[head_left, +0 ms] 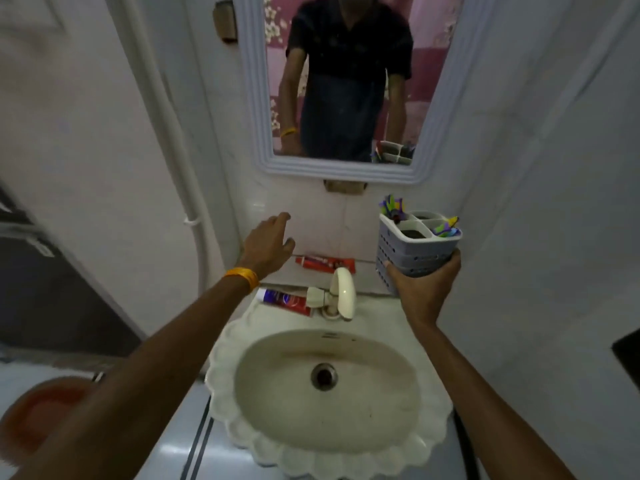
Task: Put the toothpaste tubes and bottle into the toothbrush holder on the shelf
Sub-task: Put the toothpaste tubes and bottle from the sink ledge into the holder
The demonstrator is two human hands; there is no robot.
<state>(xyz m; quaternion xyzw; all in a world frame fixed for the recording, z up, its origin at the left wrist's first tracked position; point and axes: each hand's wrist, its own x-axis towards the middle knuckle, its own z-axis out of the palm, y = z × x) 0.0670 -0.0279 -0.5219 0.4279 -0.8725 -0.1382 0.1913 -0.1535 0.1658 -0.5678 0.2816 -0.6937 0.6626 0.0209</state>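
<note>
My right hand (420,289) grips a grey slotted toothbrush holder (412,251) from below, lifted above the right side of the sink; colourful toothbrushes stick out of two of its compartments. A red toothpaste tube (327,263) lies flat on the narrow shelf against the wall. A second tube, red with a blue-and-white end (285,300), lies on the sink's back rim, left of the tap. My left hand (268,245) is stretched out over the shelf's left end, fingers apart, holding nothing, just left of the red tube. I see no bottle.
A cream tap (341,294) stands at the back of the scalloped white sink (242,327). A framed mirror (263,109) hangs above, reflecting a person. A white pipe (180,147) runs down the wall at left. An orange tub (41,414) sits on the floor lower left.
</note>
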